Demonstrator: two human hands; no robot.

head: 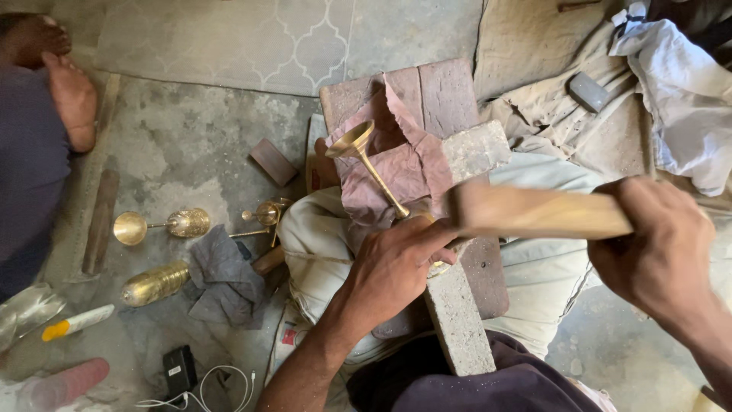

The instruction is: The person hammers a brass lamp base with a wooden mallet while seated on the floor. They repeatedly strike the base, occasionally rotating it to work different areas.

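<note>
Brass stemware piece point(371, 164), with a flared cup at the far end and a slim stem, lies slanted across a pinkish cloth point(415, 164) draped over a reddish wooden block point(442, 95). The cloth probably cushions the metal against the hard support and keeps it from sliding. The near end of the piece is hidden under the left hand point(396, 267), which is clenched down over it, evidently pinning it to the support so it cannot shift. A grey stone bar point(457, 317) runs under that hand toward the person's lap, giving a firm backing at working height above the crossed legs.

The right hand point(656, 255) is closed around one end of a flat wooden stick point(537, 212). The stick is blurred and extends leftward, its far end just above the left hand and the held end of the brass piece. The grip at the far end gives the stick its full length as a lever.

On the concrete floor point(175, 152) to the left, within arm's reach, lie a second brass goblet point(156, 224), a ribbed brass body point(155, 283), small brass parts point(265, 215) and a dark rag point(221, 278). Another person's bare foot point(72, 95) rests at the upper left, well apart from the work.
</note>
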